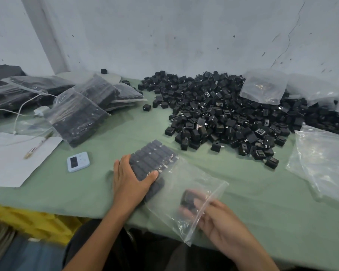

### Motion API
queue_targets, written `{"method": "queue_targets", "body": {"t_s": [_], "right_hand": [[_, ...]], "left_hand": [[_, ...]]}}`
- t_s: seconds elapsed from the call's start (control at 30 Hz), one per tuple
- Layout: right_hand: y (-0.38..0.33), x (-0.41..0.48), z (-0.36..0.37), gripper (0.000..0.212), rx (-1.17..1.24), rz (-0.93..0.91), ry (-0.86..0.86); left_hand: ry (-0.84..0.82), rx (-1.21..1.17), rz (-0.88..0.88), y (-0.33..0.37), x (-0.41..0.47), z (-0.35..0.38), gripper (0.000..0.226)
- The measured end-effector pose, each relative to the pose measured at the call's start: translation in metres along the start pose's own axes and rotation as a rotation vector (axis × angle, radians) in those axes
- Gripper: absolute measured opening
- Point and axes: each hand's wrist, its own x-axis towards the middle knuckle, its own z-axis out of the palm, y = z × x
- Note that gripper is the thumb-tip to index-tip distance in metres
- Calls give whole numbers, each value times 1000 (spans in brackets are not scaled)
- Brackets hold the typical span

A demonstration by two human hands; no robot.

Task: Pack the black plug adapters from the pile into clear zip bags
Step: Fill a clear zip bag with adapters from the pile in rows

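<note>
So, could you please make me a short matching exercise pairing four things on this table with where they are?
Things:
1. timer
2. loose adapter pile
3. filled bags
4. single adapter

Places:
A. stacked at far left
B. in the right hand, inside the open bag
C. left of the left hand
D. far right, by the wall

Pairs: 1-C, 2-D, 3-A, 4-B

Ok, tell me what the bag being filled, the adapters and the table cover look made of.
Zip bag: thin clear plastic film, glossy and crinkled. Plug adapters: apparently hard black plastic, mostly matte, with boxy moulded edges. Table cover: probably green cloth, matte and soft-edged.
</note>
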Motion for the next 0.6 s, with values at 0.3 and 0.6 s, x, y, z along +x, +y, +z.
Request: {"method": "queue_targets", "body": {"t_s": [0.3,0.6], "right_hand": [[1,65,44,9,-469,-209,207],[22,79,45,4,-767,-550,313]], "left_hand": [[0,-20,-5,1,-1,0,98],[-17,-5,-22,3,-1,-1,100]]}}
